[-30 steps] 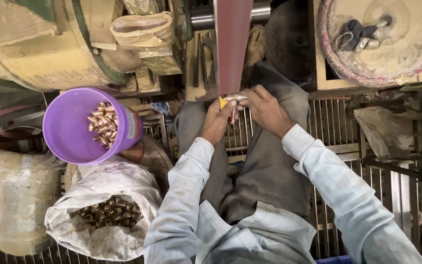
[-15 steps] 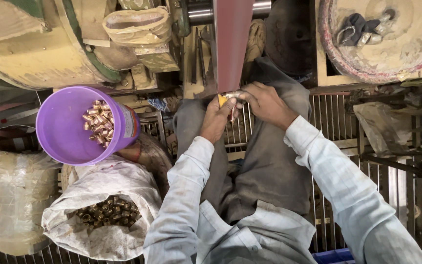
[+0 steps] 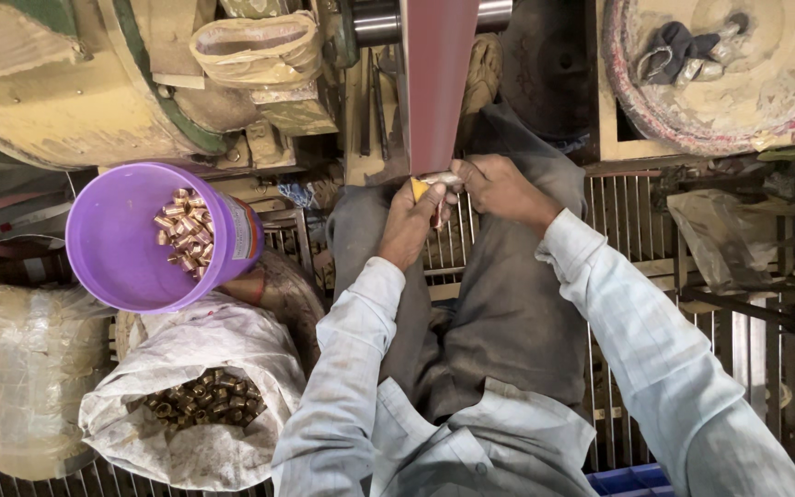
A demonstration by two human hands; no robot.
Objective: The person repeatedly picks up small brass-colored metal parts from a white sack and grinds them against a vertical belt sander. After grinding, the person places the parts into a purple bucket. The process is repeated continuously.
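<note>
Item one, far left: a pale plastic-wrapped bundle (image 3: 11,377), lying low beside my seat. Item two: a purple bucket (image 3: 117,276), tilted toward me, holding a heap of shiny brass fittings (image 3: 184,230) against its right wall. Item three, below the bucket: an open white sack (image 3: 186,451), crumpled, with darker, dull brass pieces (image 3: 200,398) in its mouth. Item four, above both: a large yellowish machine housing (image 3: 57,92) with a green band, coated in dust. Item five, centre: my left hand (image 3: 409,221), fingers curled shut around a short piece with a yellow end, pressing it up toward the belt. Item six, the workpiece (image 3: 438,179): a small silvery-bright metal piece, short and roughly tubular, lying crosswise between my two hands with its upper side touching the lower edge of the belt; finer detail is too small to tell. Item seven: a reddish-brown sanding belt (image 3: 439,83), running straight up from the piece to a steel roller (image 3: 379,18). Item eight: my right hand (image 3: 503,189), fingers closed on the piece's right end, knuckles up. Item nine: a metal grating (image 3: 637,221) under my knees. Item ten, upper right: a round dusty pan (image 3: 784,92) with dark rags (image 3: 678,46) lying in it.
</note>
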